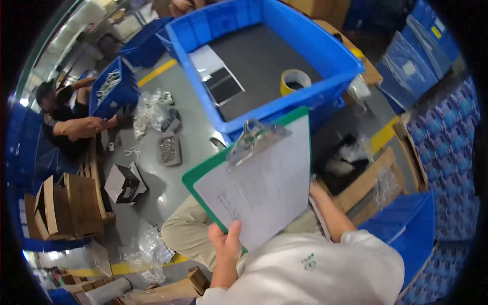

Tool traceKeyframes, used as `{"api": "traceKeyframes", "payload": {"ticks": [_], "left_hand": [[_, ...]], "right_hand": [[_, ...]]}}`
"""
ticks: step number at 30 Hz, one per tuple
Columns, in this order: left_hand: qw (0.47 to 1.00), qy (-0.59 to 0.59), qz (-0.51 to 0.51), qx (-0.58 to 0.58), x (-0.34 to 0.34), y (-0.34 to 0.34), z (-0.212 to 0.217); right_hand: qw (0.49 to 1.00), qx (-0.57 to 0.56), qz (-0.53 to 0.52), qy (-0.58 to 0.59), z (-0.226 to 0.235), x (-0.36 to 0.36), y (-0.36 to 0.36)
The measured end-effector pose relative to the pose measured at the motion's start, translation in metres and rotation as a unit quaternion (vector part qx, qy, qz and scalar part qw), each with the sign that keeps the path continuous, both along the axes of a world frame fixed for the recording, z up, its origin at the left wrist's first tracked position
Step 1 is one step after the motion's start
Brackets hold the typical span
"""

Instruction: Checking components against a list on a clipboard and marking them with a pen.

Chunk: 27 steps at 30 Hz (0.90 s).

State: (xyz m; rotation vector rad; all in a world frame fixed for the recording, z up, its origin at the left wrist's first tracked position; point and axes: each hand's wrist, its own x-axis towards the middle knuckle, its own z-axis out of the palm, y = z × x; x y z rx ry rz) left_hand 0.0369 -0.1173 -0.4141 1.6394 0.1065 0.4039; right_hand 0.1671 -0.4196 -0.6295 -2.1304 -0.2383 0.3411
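My left hand (227, 243) grips the bottom edge of a green clipboard (199, 175), thumb on top of the white printed sheet (264, 188) held under its metal clip (254, 141). The board is tilted up in front of me, over my knee in beige trousers (185, 229). My right forearm (330, 213) reaches up to the board's right edge, where my right hand (313, 187) is mostly hidden behind the board. Whether it holds the board does not show.
A large blue crate (325, 48) ahead holds a yellow tape roll (295, 80) and flat sheets (218, 76). At the left another person (68, 124) handles a blue bin of small parts (113, 89). Cardboard boxes (76, 203), plastic bags (147, 249) and stacked blue crates (417, 56) surround me.
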Motion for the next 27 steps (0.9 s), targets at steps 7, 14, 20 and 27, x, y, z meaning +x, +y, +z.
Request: {"api": "traceKeyframes", "payload": {"ticks": [7,14,20,27], "left_hand": [[0.976,-0.053,0.115,-0.176,-0.020,0.021,-0.007],[0.945,-0.054,0.164,-0.279,-0.006,0.020,0.004],[0.943,-0.033,0.162,-0.290,-0.013,0.007,-0.009],[0.951,-0.143,0.172,-0.213,-0.006,-0.039,-0.007]], "right_hand": [[0.943,0.270,-0.107,0.161,0.129,0.017,0.059],[0.982,0.115,-0.118,-0.087,0.179,0.022,0.022],[0.870,0.386,-0.262,-0.159,0.334,-0.015,0.030],[0.906,0.275,0.118,-0.299,0.333,-0.041,0.174]]}}
